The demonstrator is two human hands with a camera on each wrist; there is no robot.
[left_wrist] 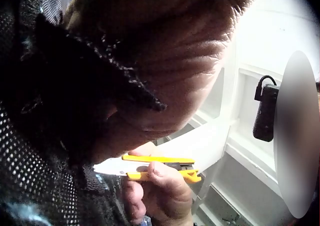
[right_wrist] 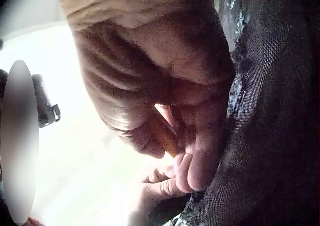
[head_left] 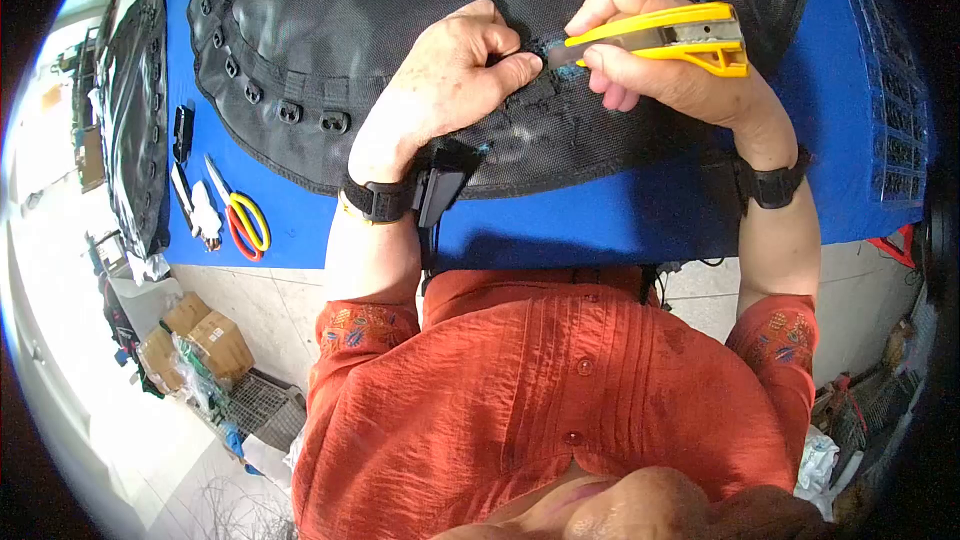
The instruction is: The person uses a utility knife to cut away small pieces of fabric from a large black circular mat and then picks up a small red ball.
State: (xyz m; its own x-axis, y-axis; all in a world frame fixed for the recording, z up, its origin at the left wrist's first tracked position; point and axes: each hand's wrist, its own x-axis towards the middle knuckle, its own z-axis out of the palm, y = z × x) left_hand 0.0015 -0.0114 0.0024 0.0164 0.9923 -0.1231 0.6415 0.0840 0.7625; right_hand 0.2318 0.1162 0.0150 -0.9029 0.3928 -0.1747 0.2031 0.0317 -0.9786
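Black mesh fabric (head_left: 400, 30) with a rounded edge covers much of the table, with dark plastic fittings along its left side. My left hand (head_left: 450, 70) lies over it with curled fingers and pinches a bit of the fabric at a ragged seam. In the left wrist view a frayed black strip (left_wrist: 100, 60) runs across the palm. My right hand (head_left: 650, 60) grips yellow-handled thread snips (head_left: 700, 20), blades pointing left to the seam close by the left thumb. Blue thread bits (head_left: 568, 70) show around the blade tips, which lie at the fabric.
Scissors (head_left: 245, 225) with red and yellow handles lie on the blue tabletop (head_left: 560, 230) at left, near a black-handled tool (head_left: 183, 135). Another black piece (head_left: 135, 120) hangs over the left edge. Clear plastic packs (head_left: 898, 130) are at right. Cardboard boxes (head_left: 215, 340) stand on the floor.
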